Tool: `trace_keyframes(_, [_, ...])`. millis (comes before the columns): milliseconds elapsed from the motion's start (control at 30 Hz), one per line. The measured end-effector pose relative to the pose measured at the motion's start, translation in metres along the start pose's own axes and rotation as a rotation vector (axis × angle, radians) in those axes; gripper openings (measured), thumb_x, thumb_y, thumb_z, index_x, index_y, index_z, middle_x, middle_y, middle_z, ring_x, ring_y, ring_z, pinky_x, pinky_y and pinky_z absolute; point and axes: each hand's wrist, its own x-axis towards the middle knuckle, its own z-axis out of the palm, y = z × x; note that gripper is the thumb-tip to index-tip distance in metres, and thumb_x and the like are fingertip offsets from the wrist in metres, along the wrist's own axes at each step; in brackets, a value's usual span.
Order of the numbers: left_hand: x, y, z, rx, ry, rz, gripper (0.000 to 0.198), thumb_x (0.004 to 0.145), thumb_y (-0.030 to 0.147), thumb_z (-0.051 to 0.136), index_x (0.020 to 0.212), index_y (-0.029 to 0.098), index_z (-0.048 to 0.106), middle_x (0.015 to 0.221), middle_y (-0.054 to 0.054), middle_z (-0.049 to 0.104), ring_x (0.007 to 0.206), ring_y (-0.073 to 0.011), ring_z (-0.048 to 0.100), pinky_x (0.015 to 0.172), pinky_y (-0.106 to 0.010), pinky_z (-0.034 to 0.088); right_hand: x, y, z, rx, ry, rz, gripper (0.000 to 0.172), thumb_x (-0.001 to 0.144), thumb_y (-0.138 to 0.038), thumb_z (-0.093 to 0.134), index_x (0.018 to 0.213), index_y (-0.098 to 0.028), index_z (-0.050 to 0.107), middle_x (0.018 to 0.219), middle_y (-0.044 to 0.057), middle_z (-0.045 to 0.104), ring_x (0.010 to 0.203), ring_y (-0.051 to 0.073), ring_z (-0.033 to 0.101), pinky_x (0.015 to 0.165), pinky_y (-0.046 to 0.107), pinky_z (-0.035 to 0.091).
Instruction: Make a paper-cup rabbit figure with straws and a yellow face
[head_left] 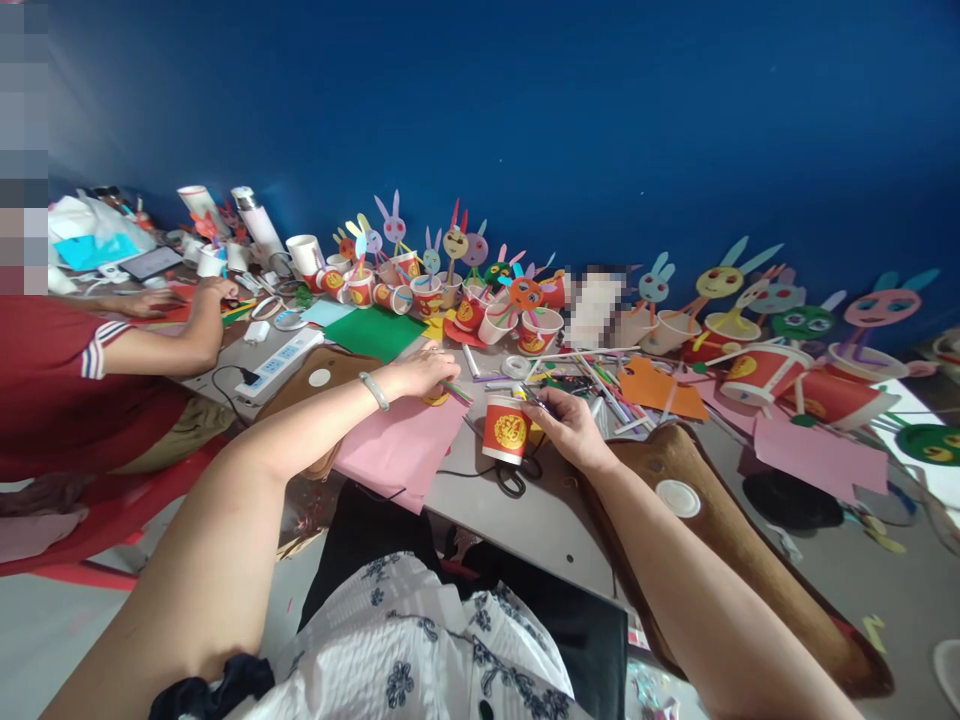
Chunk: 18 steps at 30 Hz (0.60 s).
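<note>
My left hand (426, 373) is closed over a thin coloured straw (457, 392) and rests on a pink paper sheet (401, 445) that hangs over the table edge. A silver bangle circles that wrist. My right hand (570, 425) pinches something small and dark that I cannot make out, right beside a red paper cup (506, 429) with a gold emblem, which stands upright on the grey table (540, 520). Black scissors (513, 478) lie just in front of the cup.
Rows of red cups with paper rabbit-eared faces (525, 300) line the back along the blue wall. Loose straws (600, 385), orange paper (660, 388) and green paper (375, 333) litter the table. A person in a red shirt (67, 390) works at the left beside a power strip (281, 365).
</note>
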Motion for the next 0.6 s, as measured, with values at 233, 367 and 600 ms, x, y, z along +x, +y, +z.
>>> trace_keyframes(233, [-0.014,0.003,-0.008,-0.062,-0.049,-0.014,0.009,0.075,0.015,0.065,0.083,0.018,0.067,0.086,-0.005,0.068,0.085,-0.0205,0.06,0.095,-0.038,0.034,0.001,0.001,0.0,-0.028,0.013,-0.012,0.041,0.083,-0.058,0.067,0.073,-0.019,0.06,0.065,0.0,0.057,0.066,0.015,0.05,0.063,0.03,0.042])
trace_keyframes(367, [-0.022,0.008,-0.014,-0.035,-0.048,-0.011,0.006,0.078,0.015,0.062,0.079,0.019,0.066,0.083,-0.006,0.068,0.087,-0.0218,0.059,0.099,-0.04,0.034,0.001,0.0,-0.001,-0.029,0.011,-0.013,0.039,0.083,-0.057,0.067,0.073,-0.019,0.06,0.066,0.001,0.057,0.066,0.015,0.049,0.063,0.03,0.042])
trace_keyframes(600, [-0.037,0.011,-0.018,0.001,-0.057,0.009,0.008,0.078,0.016,0.059,0.07,0.019,0.061,0.076,-0.005,0.064,0.079,-0.0204,0.056,0.101,-0.043,0.032,0.001,-0.002,0.001,-0.004,0.002,0.018,0.039,0.081,-0.056,0.066,0.072,-0.019,0.059,0.065,0.0,0.056,0.063,0.014,0.047,0.061,0.029,0.04])
